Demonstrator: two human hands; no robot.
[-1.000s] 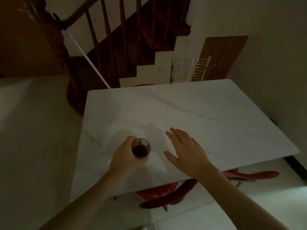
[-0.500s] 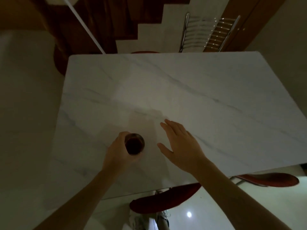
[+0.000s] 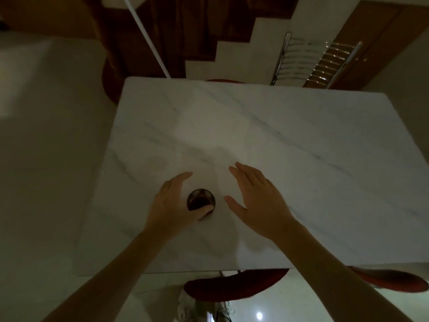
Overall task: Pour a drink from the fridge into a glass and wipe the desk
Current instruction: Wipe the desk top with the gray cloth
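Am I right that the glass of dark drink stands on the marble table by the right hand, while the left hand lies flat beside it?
Not quite: the hands are swapped. In the head view the glass of dark drink stands on the marble table by the left hand, whose thumb touches it, while the right hand lies flat beside it.

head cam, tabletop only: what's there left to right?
Left hand → small glass of dark drink, thumb against its near side → right hand, open and flat, apart from the glass → bare white marble tabletop.

No readable text, labels or numbers anywhere.
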